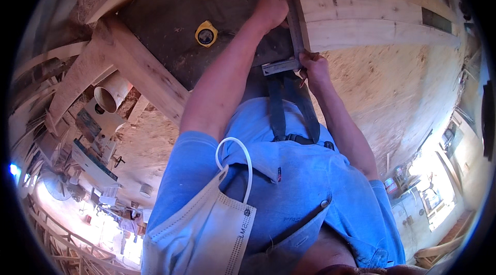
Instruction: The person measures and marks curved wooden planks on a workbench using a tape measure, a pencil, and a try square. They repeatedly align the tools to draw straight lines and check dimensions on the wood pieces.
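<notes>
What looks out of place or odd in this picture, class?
The white face mask hangs loosely in front of the blue shirt, with one ear loop unhooked. That looks odd, since masks normally cover the face.

Was a woodworking shop: pale planks (367,11) lay up front, shavings (91,1) littered the floor (398,94), yellow tape measure (206,34) and metal square (279,67) were out, machinery (95,162) with a handwheel (119,161) stood at left.
</notes>
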Tool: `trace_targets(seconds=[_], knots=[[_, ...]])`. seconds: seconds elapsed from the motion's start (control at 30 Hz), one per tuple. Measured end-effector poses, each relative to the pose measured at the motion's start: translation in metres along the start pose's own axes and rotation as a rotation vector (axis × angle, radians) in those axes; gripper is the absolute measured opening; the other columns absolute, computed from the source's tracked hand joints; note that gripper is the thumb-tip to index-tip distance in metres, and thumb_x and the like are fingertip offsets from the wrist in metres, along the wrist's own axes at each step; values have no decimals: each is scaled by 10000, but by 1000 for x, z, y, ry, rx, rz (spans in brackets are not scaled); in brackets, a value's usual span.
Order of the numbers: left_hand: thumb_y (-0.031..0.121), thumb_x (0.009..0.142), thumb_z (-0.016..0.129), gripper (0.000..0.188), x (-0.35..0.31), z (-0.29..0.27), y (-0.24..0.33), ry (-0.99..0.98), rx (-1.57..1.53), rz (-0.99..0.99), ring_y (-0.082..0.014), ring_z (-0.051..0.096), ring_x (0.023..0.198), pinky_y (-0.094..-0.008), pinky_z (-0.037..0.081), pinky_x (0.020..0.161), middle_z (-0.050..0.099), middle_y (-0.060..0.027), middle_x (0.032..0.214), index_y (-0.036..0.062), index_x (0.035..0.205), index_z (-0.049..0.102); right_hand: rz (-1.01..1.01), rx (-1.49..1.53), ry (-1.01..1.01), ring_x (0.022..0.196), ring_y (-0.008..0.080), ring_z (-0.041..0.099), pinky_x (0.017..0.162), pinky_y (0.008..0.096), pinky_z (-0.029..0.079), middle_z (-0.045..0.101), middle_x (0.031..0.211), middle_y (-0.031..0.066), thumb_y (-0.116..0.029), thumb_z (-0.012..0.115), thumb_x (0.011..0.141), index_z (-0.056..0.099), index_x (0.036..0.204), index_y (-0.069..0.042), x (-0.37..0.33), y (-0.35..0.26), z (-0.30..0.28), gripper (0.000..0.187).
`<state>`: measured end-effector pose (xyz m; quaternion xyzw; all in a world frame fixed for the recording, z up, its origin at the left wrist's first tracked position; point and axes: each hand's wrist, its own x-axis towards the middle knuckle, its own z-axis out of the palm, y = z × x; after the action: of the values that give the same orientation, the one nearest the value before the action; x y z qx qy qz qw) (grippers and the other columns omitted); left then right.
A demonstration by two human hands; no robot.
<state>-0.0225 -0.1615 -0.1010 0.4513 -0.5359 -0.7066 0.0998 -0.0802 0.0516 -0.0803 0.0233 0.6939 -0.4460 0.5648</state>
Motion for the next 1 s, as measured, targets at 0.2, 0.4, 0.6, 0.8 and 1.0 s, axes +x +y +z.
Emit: trace_targets(seconds=[0.2, 0.4, 0.6, 0.8, 1.0], knots=[[103, 909, 589, 209, -61, 7, -19, 31, -171, -116, -241, 704, 699, -348, 596, 559, 679, -153, 843, -74, 1018, 615, -8, -242, -50, 567, 87, 559, 475, 227, 391, 652, 748, 43, -149, 612, 951, 658, 1007, 6, -13, -7, 3, 171], [145, 985, 541, 163, -115, 7, -45, 48, -396, -209, -218, 690, 710, -326, 586, 625, 683, -123, 840, 0, 957, 609, -85, -331, -166, 682, 70, 588, 528, 227, 427, 674, 809, 30, -203, 594, 977, 668, 1104, -8, -42, -28, -7, 244], [149, 983, 535, 157, -115, 13, -2, 211, -339, -10, -167, 635, 621, -300, 531, 565, 672, -95, 791, 23, 919, 602, -165, -117, -117, 661, 83, 631, 432, 204, 409, 712, 877, 78, -254, 543, 1012, 629, 1163, 25, -54, -25, -75, 329], [157, 962, 560, 187, -110, 109, 64, 57, -155, 198, -147, 620, 599, -287, 518, 529, 646, -69, 728, 12, 858, 616, -264, 126, -194, 752, 121, 672, 537, 211, 469, 720, 964, 120, -273, 511, 1031, 572, 1236, 37, -72, -22, -167, 377], [147, 937, 593, 183, -126, 238, 56, -218, 176, 370, -145, 642, 660, -287, 533, 596, 661, -73, 758, -24, 916, 657, -351, 341, -338, 686, 100, 604, 525, 216, 425, 702, 907, 59, -235, 554, 1000, 629, 1157, -4, -108, -28, -211, 289]])
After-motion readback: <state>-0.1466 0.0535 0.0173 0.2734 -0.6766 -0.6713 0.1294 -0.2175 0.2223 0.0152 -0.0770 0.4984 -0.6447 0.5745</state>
